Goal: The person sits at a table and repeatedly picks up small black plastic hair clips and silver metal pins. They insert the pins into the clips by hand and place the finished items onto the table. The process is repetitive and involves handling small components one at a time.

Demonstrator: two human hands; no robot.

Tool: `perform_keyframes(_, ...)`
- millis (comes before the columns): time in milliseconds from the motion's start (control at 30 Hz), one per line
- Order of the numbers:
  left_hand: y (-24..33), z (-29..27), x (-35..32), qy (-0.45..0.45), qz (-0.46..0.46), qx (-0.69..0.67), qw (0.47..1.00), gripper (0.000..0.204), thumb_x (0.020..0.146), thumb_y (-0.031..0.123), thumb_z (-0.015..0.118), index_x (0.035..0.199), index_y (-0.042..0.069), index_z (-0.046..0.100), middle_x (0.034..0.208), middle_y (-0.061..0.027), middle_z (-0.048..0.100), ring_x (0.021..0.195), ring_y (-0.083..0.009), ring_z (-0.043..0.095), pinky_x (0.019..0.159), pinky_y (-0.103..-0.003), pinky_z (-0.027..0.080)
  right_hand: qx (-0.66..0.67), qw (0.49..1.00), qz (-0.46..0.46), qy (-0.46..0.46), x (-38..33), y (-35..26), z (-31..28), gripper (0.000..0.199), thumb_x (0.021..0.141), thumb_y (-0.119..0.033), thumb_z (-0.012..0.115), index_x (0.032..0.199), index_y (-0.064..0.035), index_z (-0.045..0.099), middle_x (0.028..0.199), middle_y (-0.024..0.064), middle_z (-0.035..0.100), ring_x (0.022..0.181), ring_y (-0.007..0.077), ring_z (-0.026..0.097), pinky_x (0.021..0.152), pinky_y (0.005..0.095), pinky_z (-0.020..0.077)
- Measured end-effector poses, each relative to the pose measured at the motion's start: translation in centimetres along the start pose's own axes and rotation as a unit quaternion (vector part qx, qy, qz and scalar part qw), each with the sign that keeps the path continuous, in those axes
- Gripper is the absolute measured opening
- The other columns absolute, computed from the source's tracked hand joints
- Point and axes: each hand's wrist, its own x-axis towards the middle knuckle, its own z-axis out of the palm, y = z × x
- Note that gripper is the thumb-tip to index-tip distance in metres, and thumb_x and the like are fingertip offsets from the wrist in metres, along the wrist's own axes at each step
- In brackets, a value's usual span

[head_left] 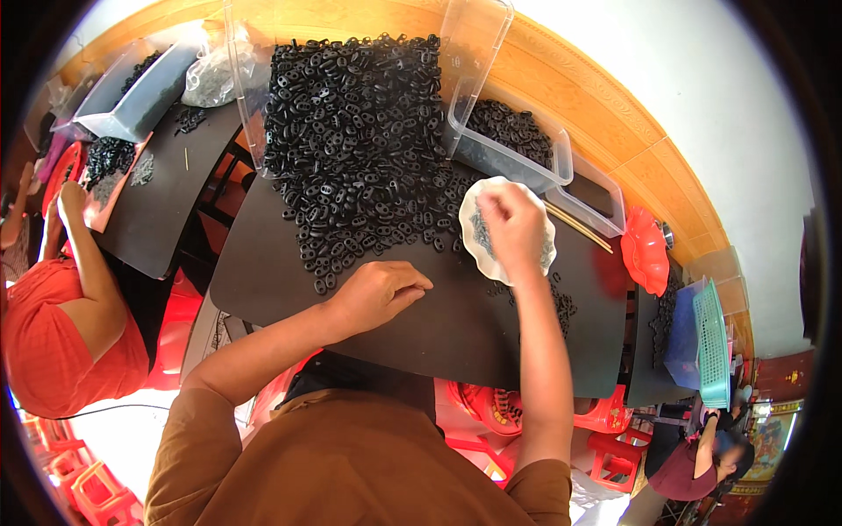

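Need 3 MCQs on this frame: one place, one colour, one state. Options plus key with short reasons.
1. Where is the right hand?
A. Over the shallow white dish of small dark bits
B. Inside the clear plastic tub
C. On the green mesh basket

2. What colour is the big heap of small plastic links on the dark tabletop?
A. White
B. Black
C. Red

3. What state is the left hand in?
A. Raised, holding a tub
B. Resting low on the tabletop, fingers curled, near the heap's edge
C. Out of view

Key:
1 A, the right hand sits above the dish, fingers pinched down toward it.
2 B, every link in the heap looks black.
3 B, the left hand lies on the dark board just below the heap; whether it pinches a piece is unclear.
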Motion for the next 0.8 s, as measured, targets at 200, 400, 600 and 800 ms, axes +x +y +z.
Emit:
perform_keyframes(200,0.3,0.0,0.3,0.018,-0.018,-0.008,1.000,0.014,0.089,0.004,0.069,0.102,0.000,0.072,0.090,-0.0141,0.071,0.080,-0.0287,0.069,0.072,-0.035,0.056,-0.128,0.974,-0.185,-0.029,-3.6,-1.6,3.3,0.009,0.080,-0.004,0.066,0.087,-0.0071,0.070,0.085,0.0035,0.063,0.082,0.0239,0.062,0.069,0.0370,0.0508)
perform_keyframes(400,0.3,0.0,0.3,0.025,-0.014,-0.006,1.000,0.014,0.088,0.003,0.069,0.101,0.000,0.072,0.087,-0.0140,0.070,0.077,-0.0278,0.068,0.069,-0.036,0.055,-0.179,0.955,-0.227,-0.070,-3.7,-1.6,4.0,0.011,0.078,-0.007,0.063,0.086,-0.0080,0.070,0.085,0.0006,0.060,0.085,0.0207,0.057,0.075,0.0348,0.0466)
perform_keyframes(600,1.2,-1.5,1.5,0.075,-0.022,-0.001,0.997,0.015,0.087,-0.002,0.069,0.101,0.001,0.073,0.084,-0.0112,0.068,0.072,-0.0199,0.065,0.065,-0.031,0.051,-0.186,0.953,-0.232,-0.053,-4.3,-1.4,4.7,0.002,0.079,-0.010,0.063,0.080,-0.0084,0.064,0.079,0.0015,0.054,0.083,0.0204,0.056,0.072,0.0358,0.0447)
perform_keyframes(800,2.2,-3.5,7.4,0.111,0.043,0.034,0.992,0.013,0.089,0.002,0.068,0.101,0.001,0.073,0.088,-0.0120,0.070,0.074,-0.0209,0.068,0.066,-0.031,0.053,-0.175,0.956,-0.232,-0.050,-5.0,-1.9,5.4,0.005,0.086,-0.011,0.062,0.089,-0.0075,0.062,0.084,0.0057,0.055,0.083,0.0230,0.056,0.067,0.0406,0.0429)
